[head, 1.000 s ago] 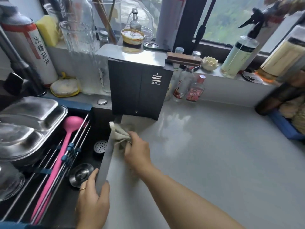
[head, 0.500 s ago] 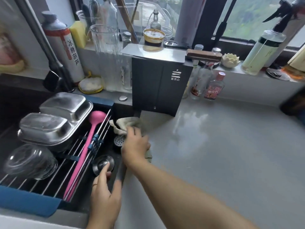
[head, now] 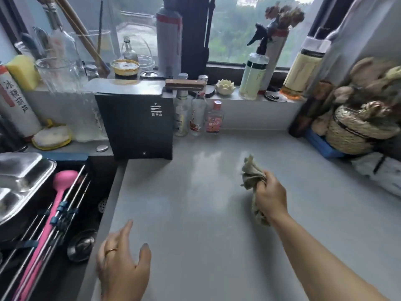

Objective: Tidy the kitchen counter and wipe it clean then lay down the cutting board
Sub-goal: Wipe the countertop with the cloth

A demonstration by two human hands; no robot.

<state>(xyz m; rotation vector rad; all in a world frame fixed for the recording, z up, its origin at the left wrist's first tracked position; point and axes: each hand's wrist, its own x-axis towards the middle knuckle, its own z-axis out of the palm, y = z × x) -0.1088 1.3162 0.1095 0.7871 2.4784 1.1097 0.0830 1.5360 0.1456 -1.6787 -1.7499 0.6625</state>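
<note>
Nearest, over the left edge of the table [head: 195, 224] beside the sink [head: 95, 209]: left hand [head: 121, 263], fingers spread and relaxed, holding nothing. Farther in and to the right, right hand [head: 269, 196] curled tight round a bunched beige cloth [head: 252, 172], ends sticking out above and below the fist; touching the surface or not, impossible to tell. In the sink, pink ladle [head: 58, 192] on a wire rack, beside steel trays [head: 19, 179]. At the back, black box [head: 136, 124], three small bottles [head: 198, 116] just beside it, spray bottle [head: 252, 77] up on the windowsill [head: 234, 97].
</note>
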